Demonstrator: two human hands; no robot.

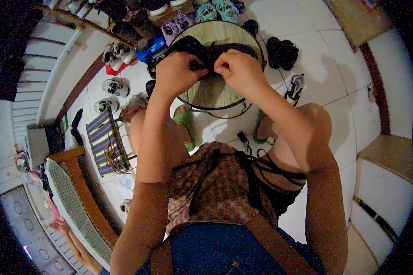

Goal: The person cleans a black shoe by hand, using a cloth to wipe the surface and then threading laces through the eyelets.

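Over a round stool [206, 91] with a pale wood-look top and a dark rim, both of my hands are close together. A black item [187, 44], perhaps a shoe or soft fabric, lies across the top; it is too dark to tell which. My left hand [180, 70] pinches part of it with thumb and forefinger. Slightly apart to the right, my right hand [239, 67] has curled fingers, thumb and forefinger pinched at the item's dark edge. Black cords [275, 168] lie across my lap, over a brown checked cloth [216, 178].
Mint-green sneakers [216, 12], lilac sneakers [176, 26] and black shoes [282, 53] surround the stool. A striped folding seat [103, 142] with brown cords stands at left. Another person's arm [74, 244] reaches in at lower left. White drawers [382, 196] stand right.
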